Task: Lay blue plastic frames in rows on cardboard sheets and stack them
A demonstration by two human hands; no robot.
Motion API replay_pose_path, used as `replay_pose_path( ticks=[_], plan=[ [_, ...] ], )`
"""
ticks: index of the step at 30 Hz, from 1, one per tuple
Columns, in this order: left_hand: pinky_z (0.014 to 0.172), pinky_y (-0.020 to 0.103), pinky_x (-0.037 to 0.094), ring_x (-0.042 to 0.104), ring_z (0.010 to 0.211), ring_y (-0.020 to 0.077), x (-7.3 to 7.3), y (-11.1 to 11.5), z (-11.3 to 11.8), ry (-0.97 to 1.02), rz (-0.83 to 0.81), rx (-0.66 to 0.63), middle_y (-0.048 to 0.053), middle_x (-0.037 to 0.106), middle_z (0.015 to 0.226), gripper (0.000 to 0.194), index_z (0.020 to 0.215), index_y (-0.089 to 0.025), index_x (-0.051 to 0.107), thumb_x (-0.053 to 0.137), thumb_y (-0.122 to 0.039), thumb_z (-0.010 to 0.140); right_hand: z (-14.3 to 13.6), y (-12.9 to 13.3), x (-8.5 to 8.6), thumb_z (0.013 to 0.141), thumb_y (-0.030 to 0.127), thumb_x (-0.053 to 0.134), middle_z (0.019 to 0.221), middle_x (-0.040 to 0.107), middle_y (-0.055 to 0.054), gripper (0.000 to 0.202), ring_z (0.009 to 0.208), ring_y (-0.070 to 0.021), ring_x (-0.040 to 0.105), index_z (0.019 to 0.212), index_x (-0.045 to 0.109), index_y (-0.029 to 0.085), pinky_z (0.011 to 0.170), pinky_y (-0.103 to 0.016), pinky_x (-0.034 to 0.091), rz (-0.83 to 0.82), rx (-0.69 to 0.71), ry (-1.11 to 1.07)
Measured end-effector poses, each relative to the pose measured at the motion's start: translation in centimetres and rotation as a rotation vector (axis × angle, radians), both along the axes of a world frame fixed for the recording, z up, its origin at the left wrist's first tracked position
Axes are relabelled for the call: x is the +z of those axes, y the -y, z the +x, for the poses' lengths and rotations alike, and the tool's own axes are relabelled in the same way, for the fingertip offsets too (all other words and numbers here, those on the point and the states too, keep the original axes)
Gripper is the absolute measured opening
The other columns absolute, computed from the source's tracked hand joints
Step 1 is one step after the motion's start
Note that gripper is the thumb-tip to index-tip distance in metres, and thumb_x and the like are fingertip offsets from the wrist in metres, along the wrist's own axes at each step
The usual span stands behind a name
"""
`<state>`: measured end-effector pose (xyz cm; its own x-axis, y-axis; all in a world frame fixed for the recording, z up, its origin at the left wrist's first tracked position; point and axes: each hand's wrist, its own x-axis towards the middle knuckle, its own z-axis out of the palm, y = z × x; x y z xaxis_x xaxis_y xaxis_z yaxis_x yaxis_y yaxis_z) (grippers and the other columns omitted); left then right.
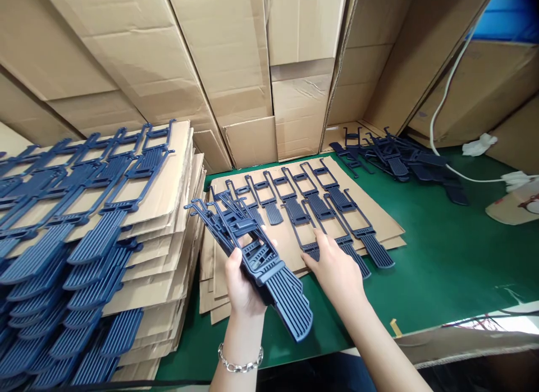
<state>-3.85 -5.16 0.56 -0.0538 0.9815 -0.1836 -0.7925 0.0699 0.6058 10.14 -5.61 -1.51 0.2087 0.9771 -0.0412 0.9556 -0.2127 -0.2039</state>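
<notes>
My left hand (244, 285) is closed around a bundle of several dark blue plastic frames (248, 240), held tilted above the cardboard. Their ribbed, rounded ends (290, 305) point down and to the right. On the cardboard sheet (379, 223) similar frames lie in two rows. My right hand (337, 268) is at the front row, with thumb and finger closed on the lower end of the leftmost frame there (300, 226). That frame's ribbed end is mostly hidden by my hand. Beside it lie two more frames of that row (357, 218).
A tall stack of cardboard sheets (168, 212) layered with blue frames stands at left. Loose blue parts (391, 156) are heaped at the back right on the green table (442, 257). Cardboard walls (236, 60) enclose the back. A white cable (435, 117) hangs at right.
</notes>
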Motion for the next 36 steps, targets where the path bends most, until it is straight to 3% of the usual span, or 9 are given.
replay_pose_path(
  ticks=[6,14,16,19,22,25,28,32,36],
  plan=[
    [0.063,0.033,0.053,0.063,0.076,0.0235,-0.4,-0.4,0.2,-0.043,-0.02,-0.065,0.009,0.066,0.085,0.043,0.094,-0.014,0.064,0.063,-0.046,0.066,0.3,0.0,-0.2,0.086,0.042,0.044,0.12,0.051,-0.008,0.049,0.063,-0.0188,0.062,0.13,0.039,0.02,0.05,-0.03,0.045,0.014,0.056,0.066],
    [0.066,0.035,0.053,0.063,0.075,0.0234,-0.6,-0.2,0.3,-0.023,-0.06,-0.159,0.008,0.065,0.08,0.042,0.097,-0.012,0.062,0.063,-0.043,0.068,1.2,1.4,0.1,0.089,0.033,0.036,0.135,0.038,-0.007,0.04,0.053,-0.0136,0.058,0.127,0.045,0.023,0.041,-0.026,0.04,0.077,0.164,0.177],
    [0.066,0.034,0.053,0.064,0.076,0.0232,-0.7,-0.2,0.3,-0.017,-0.061,-0.175,0.008,0.065,0.08,0.043,0.098,-0.012,0.061,0.063,-0.042,0.068,1.6,2.0,0.7,0.091,0.031,0.032,0.128,0.045,-0.005,0.037,0.059,-0.0141,0.059,0.122,0.049,0.022,0.044,-0.026,0.04,0.169,0.149,0.062],
    [0.064,0.035,0.053,0.064,0.074,0.0239,-0.7,-0.2,0.4,-0.037,-0.104,-0.199,0.008,0.065,0.079,0.049,0.1,-0.012,0.059,0.067,-0.044,0.063,2.0,3.0,1.6,0.092,0.035,0.029,0.107,0.056,-0.005,0.035,0.072,-0.0147,0.058,0.114,0.053,0.021,0.058,-0.025,0.044,0.261,0.206,-0.339],
    [0.063,0.034,0.052,0.064,0.071,0.0235,-0.7,-0.1,0.6,-0.12,-0.094,-0.16,0.009,0.066,0.08,0.048,0.096,-0.011,0.057,0.068,-0.044,0.063,1.7,4.1,2.4,0.083,0.046,0.048,0.101,0.056,-0.005,0.048,0.069,-0.0127,0.053,0.125,0.045,0.022,0.063,-0.025,0.046,0.156,0.334,-0.713],
    [0.062,0.033,0.052,0.064,0.071,0.0232,-1.0,0.0,0.9,-0.209,-0.028,-0.111,0.008,0.066,0.081,0.042,0.095,-0.013,0.055,0.069,-0.04,0.065,1.2,4.9,2.7,0.077,0.038,0.058,0.1,0.055,-0.004,0.054,0.061,-0.0098,0.047,0.127,0.044,0.025,0.057,-0.023,0.044,0.044,0.388,-0.859],
    [0.063,0.033,0.052,0.064,0.073,0.0228,-1.3,0.0,1.2,-0.261,0.035,-0.074,0.007,0.066,0.082,0.042,0.098,-0.015,0.054,0.071,-0.035,0.064,1.0,5.0,2.5,0.08,0.028,0.049,0.09,0.056,-0.003,0.038,0.057,-0.0084,0.045,0.117,0.053,0.022,0.053,-0.021,0.041,0.049,0.349,-0.92],
    [0.066,0.031,0.052,0.064,0.078,0.0224,-1.6,-0.1,1.2,-0.311,-0.022,-0.023,0.007,0.066,0.087,0.038,0.091,-0.013,0.056,0.071,-0.033,0.063,1.4,4.8,1.2,0.084,0.03,0.04,0.068,0.054,-0.002,0.027,0.05,-0.0091,0.047,0.096,0.059,0.015,0.047,-0.021,0.041,0.015,0.21,-1.044],
    [0.062,0.031,0.052,0.064,0.072,0.0216,-1.5,-0.1,1.0,-0.356,-0.025,-0.097,0.006,0.065,0.079,0.038,0.088,-0.013,0.057,0.072,-0.035,0.061,1.6,4.8,-0.1,0.085,0.041,0.043,0.075,0.057,-0.003,0.033,0.051,-0.0097,0.052,0.105,0.05,0.015,0.047,-0.022,0.045,-0.11,0.092,-1.383]
  ],
)
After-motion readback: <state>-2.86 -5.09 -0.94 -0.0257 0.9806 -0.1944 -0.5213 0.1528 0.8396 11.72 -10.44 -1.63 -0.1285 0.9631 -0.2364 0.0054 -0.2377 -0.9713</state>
